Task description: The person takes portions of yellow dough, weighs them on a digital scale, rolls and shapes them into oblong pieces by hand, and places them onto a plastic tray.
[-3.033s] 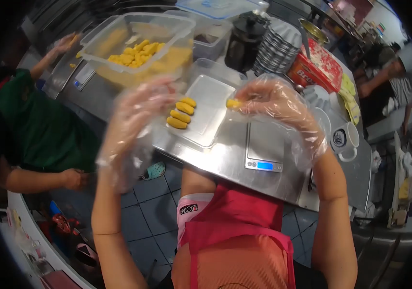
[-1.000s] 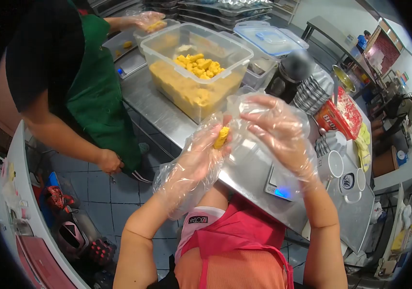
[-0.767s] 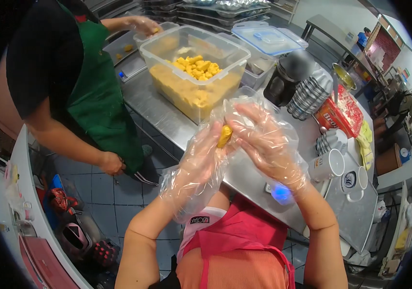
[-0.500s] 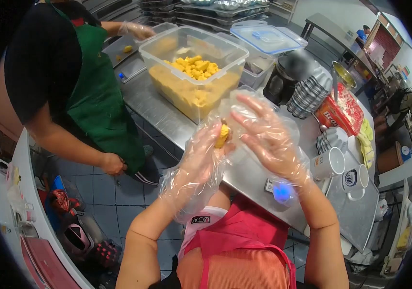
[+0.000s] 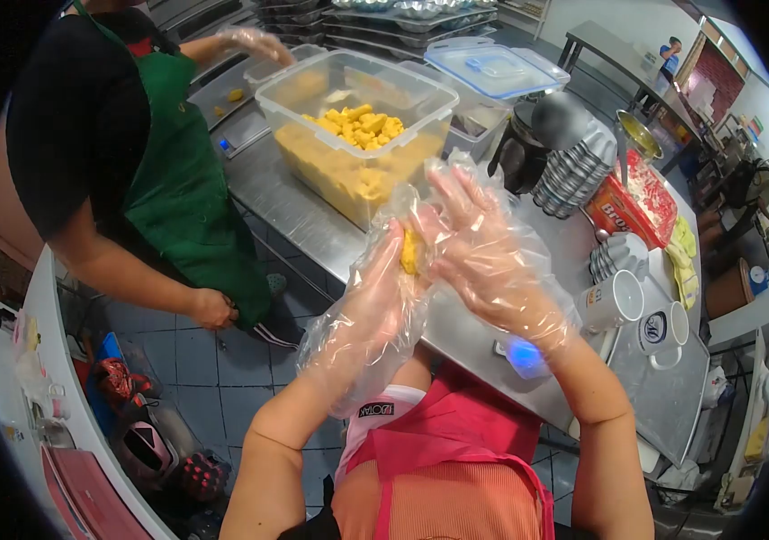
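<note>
In clear plastic gloves, my two hands meet over the near edge of the steel table. A small lump of yellow dough (image 5: 409, 253) lies against the palm of my left hand (image 5: 382, 274), whose fingers curl about it. My right hand (image 5: 474, 247) is laid over it from the other side, fingers stretched out and its heel close to the lump. Part of the dough is hidden between the palms. Just beyond stands a large clear plastic tub (image 5: 362, 166) of yellow dough, with several shaped pieces on top.
A co-worker in a green apron (image 5: 168, 144) stands at the left, one gloved hand over a tray (image 5: 218, 90). On the table's right are stacked fluted metal molds (image 5: 573, 171), a red box (image 5: 632, 211), two white mugs (image 5: 614, 300) and a dark jug (image 5: 521, 148).
My right hand has moved left and closer to my left hand, covering more of the dough lump. The co-worker's gloved hand has shifted slightly over the tray.
</note>
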A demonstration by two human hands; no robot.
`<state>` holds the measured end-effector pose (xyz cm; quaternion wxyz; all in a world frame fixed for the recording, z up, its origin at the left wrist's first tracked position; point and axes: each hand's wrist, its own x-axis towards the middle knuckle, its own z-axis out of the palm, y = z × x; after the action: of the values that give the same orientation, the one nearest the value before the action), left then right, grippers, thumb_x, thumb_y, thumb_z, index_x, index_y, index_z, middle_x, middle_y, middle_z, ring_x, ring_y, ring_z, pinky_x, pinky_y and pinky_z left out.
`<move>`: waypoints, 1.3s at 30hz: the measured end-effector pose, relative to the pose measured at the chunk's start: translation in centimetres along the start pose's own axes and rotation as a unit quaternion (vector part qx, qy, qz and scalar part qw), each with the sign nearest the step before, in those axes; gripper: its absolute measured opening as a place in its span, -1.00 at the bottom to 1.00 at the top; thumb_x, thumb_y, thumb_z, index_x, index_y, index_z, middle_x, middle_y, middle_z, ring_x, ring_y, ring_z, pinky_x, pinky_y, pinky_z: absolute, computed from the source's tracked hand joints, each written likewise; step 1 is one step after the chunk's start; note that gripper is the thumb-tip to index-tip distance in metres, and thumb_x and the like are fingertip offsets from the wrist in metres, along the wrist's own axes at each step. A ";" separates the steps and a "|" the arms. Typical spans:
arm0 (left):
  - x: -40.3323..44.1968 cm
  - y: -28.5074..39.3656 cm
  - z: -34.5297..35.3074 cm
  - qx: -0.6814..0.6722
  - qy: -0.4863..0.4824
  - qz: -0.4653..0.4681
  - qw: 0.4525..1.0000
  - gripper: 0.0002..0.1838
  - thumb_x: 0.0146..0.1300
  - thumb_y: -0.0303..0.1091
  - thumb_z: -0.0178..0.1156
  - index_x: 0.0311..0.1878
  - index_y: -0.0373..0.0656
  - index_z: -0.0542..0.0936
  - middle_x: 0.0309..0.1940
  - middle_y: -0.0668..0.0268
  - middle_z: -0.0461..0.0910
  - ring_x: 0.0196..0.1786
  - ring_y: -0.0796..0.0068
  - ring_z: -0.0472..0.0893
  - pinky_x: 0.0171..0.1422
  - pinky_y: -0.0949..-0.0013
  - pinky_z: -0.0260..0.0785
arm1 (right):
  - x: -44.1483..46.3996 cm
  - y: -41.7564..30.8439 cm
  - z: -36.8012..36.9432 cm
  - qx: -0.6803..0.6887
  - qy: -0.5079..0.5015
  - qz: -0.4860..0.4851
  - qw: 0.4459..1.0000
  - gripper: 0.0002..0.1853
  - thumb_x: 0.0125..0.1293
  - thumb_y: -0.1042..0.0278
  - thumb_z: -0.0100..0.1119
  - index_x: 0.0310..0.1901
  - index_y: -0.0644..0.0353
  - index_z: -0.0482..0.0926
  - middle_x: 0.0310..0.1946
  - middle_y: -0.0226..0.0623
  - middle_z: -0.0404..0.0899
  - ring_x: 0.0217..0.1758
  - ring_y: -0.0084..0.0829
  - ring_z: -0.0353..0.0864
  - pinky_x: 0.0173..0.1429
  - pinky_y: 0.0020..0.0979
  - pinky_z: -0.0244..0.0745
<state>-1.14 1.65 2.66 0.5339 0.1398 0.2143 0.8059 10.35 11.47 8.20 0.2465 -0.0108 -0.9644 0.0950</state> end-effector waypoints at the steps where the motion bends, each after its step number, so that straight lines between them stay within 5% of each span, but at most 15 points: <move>1: 0.1 -0.1 -0.2 -0.014 0.009 0.007 1.000 -0.55 0.42 -0.09 -0.21 0.24 -0.14 0.25 0.17 0.22 0.35 0.15 0.33 0.42 0.21 0.23 0.36 | 0.0 0.1 0.0 0.017 0.030 0.011 0.999 -0.43 0.20 0.33 0.08 0.28 0.10 0.26 0.39 -0.05 -0.03 0.44 0.02 -0.08 0.41 -0.09 -0.12; 4: 0.3 -0.6 -1.0 -0.057 0.039 0.030 0.997 -0.53 0.42 -0.07 -0.22 0.25 -0.15 0.24 0.20 0.21 0.33 0.16 0.31 0.42 0.21 0.22 0.35 | 0.0 -0.1 0.0 0.038 0.081 0.035 0.995 -0.42 0.24 0.24 0.05 0.30 0.12 0.22 0.40 -0.03 -0.09 0.46 0.05 -0.18 0.43 -0.08 -0.19; 8: 0.2 -0.8 1.3 -0.038 0.001 0.033 0.999 -0.52 0.41 -0.04 -0.24 0.24 -0.15 0.26 0.18 0.22 0.33 0.14 0.34 0.43 0.19 0.25 0.37 | 0.2 -1.2 0.0 -0.035 -0.030 0.041 0.998 -0.45 0.31 0.23 -0.05 0.31 0.19 0.19 0.41 -0.06 -0.11 0.48 -0.05 -0.18 0.44 -0.13 -0.19; 13: 0.3 -0.8 0.4 0.100 0.050 0.078 0.991 -0.51 0.41 -0.04 -0.22 0.27 -0.14 0.21 0.10 0.18 0.36 0.17 0.30 0.40 0.24 0.13 0.30 | -0.2 0.3 -1.5 0.175 0.151 0.092 0.969 -0.48 0.39 0.13 -0.19 0.25 0.32 0.26 0.35 -0.09 0.10 0.45 -0.21 -0.01 0.43 -0.26 -0.14; 17: 0.8 -0.5 -0.2 -0.054 -0.152 0.098 0.982 -0.47 0.41 -0.01 -0.25 0.32 -0.11 0.16 0.18 0.21 0.31 0.21 0.33 0.37 0.30 0.15 0.25 | -0.9 0.5 -1.8 0.197 0.178 0.109 0.958 -0.50 0.40 0.16 -0.18 0.25 0.31 0.27 0.29 -0.09 0.22 0.41 -0.20 0.08 0.42 -0.30 -0.12; 23: 0.1 -0.4 1.5 0.099 -0.044 0.134 0.985 -0.49 0.44 -0.12 -0.31 0.35 -0.16 0.06 0.26 0.08 0.23 0.32 0.20 0.25 0.37 0.08 0.10 | -1.6 -0.3 -1.9 0.207 0.223 0.108 0.946 -0.66 0.30 0.38 0.01 0.07 0.35 0.44 0.10 -0.06 0.42 0.19 -0.14 0.36 0.27 -0.30 0.18; 26: 0.3 -0.3 1.4 -0.085 -0.148 0.117 0.978 -0.45 0.42 -0.10 -0.23 0.35 -0.21 0.07 0.34 0.11 0.12 0.37 0.28 0.16 0.41 0.20 0.04 | -1.8 -1.2 -1.2 0.318 0.211 0.142 0.913 -0.81 0.18 0.57 0.14 -0.17 0.42 0.58 -0.13 -0.17 0.56 -0.10 -0.33 0.52 -0.02 -0.44 0.41; 30: 0.4 -1.5 2.8 0.040 -0.075 0.167 0.982 -0.50 0.43 -0.24 -0.21 0.36 -0.21 0.06 0.36 0.12 0.09 0.39 0.29 0.13 0.43 0.24 -0.02 | -1.9 -0.3 1.0 0.466 0.203 0.231 0.830 -0.78 0.20 0.54 0.13 -0.13 0.41 0.57 -0.20 -0.25 0.55 -0.10 -0.53 0.47 -0.06 -0.54 0.39; 35: 0.3 -2.1 2.2 0.148 -0.035 0.198 0.968 -0.51 0.42 -0.27 -0.19 0.35 -0.22 0.08 0.35 0.17 0.12 0.36 0.36 0.17 0.41 0.30 0.01 | -1.0 -0.4 0.9 0.484 0.177 0.227 0.826 -0.76 0.25 0.48 0.07 -0.08 0.38 0.55 -0.20 -0.28 0.53 -0.10 -0.53 0.46 -0.04 -0.50 0.39; 38: 0.1 -2.7 2.7 0.194 -0.009 0.210 0.958 -0.41 0.39 -0.06 -0.17 0.36 -0.18 0.06 0.35 0.22 0.13 0.34 0.36 0.20 0.40 0.33 0.02 | -0.5 -0.8 1.0 0.549 0.185 0.161 0.799 -0.70 0.25 0.42 0.06 -0.01 0.35 0.51 -0.24 -0.29 0.54 -0.13 -0.51 0.48 -0.03 -0.44 0.39; 39: -0.1 -2.8 3.1 0.215 -0.004 0.212 0.953 -0.31 0.36 0.09 -0.19 0.38 -0.16 0.01 0.36 0.22 0.09 0.36 0.35 0.17 0.41 0.32 0.00 | -0.5 -0.3 1.7 0.489 0.186 0.152 0.839 -0.66 0.23 0.40 0.08 0.02 0.34 0.49 -0.23 -0.26 0.54 -0.13 -0.49 0.49 -0.03 -0.43 0.38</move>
<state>2.57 3.17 3.98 0.3087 0.2966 0.3460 0.8349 10.03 10.80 6.57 0.3773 -0.0526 -0.7149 0.5864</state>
